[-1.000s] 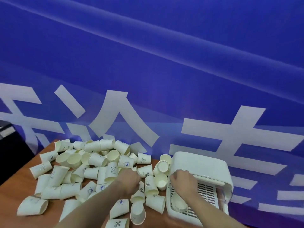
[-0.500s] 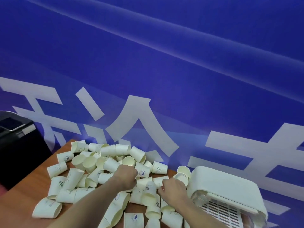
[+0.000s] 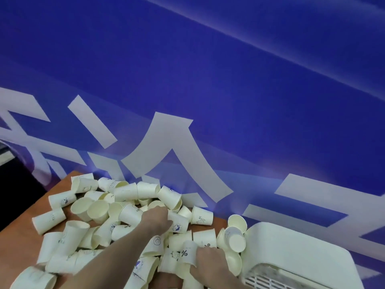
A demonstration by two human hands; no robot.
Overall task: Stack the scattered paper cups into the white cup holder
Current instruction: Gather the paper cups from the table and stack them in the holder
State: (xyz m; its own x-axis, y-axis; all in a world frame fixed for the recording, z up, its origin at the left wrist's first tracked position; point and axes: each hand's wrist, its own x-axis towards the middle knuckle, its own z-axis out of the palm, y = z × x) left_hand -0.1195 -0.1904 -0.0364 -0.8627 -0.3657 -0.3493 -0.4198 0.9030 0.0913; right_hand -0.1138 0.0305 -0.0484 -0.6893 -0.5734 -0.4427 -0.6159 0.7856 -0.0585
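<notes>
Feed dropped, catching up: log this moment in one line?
left hand: reaching into cup pile | right hand: gripping "%" cup | cup holder: at right, interior unseen

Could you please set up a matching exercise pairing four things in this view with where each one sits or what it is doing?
Things:
1. white cup holder
2. left hand
3. right hand
4. wooden table

Places or states:
A. grips a cup marked with a percent sign
B. at the lower right, beside the pile
C. reaches into the middle of the cup pile
D. bare at the left, under the scattered cups

Pairs: 1-B, 2-C, 3-A, 4-D
</notes>
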